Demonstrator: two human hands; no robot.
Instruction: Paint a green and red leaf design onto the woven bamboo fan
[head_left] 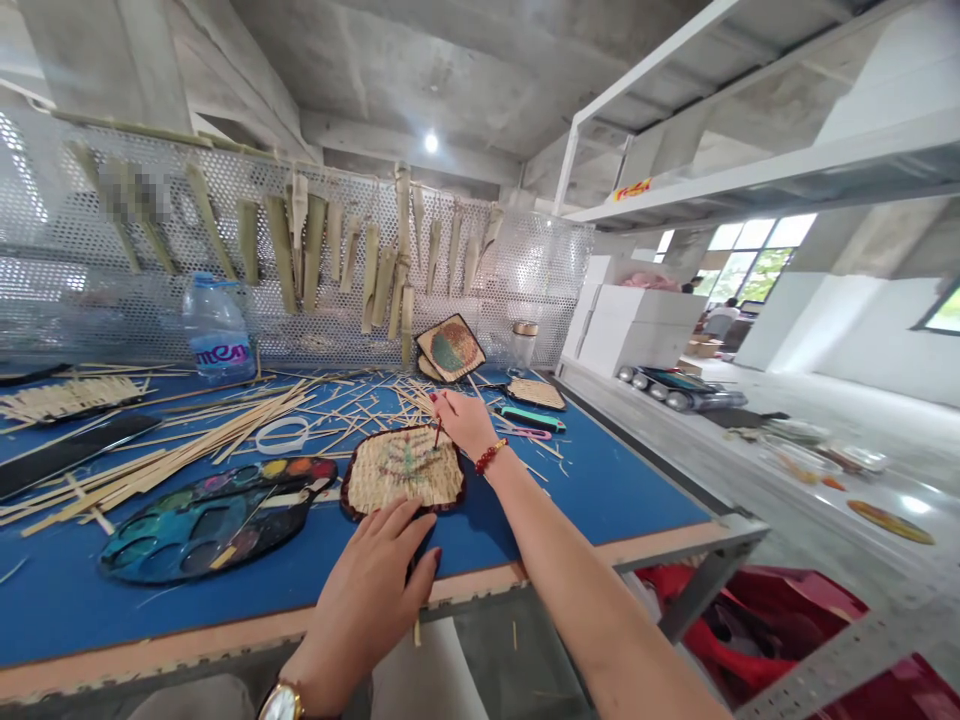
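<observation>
A woven mat (405, 468) with a dark red rim and a faint green and red painted pattern lies flat on the blue table (600, 510). My right hand (463, 420) pinches a thin dark brush (438, 434), its tip down near the mat's upper right part. My left hand (379, 565) has its fingers spread, the fingertips resting on the mat's lower edge. To the left is a blue paint palette (202, 530) with several colours, a thin stick lying across it.
Loose bamboo strips (187, 440) cover the table's left and middle. A water bottle (217, 330), a tape roll (282, 435), a phone (75, 450), a green cutter (531, 418), a glass jar (523, 345) and painted mats (452, 348) stand or lie around. A shelf rises at right.
</observation>
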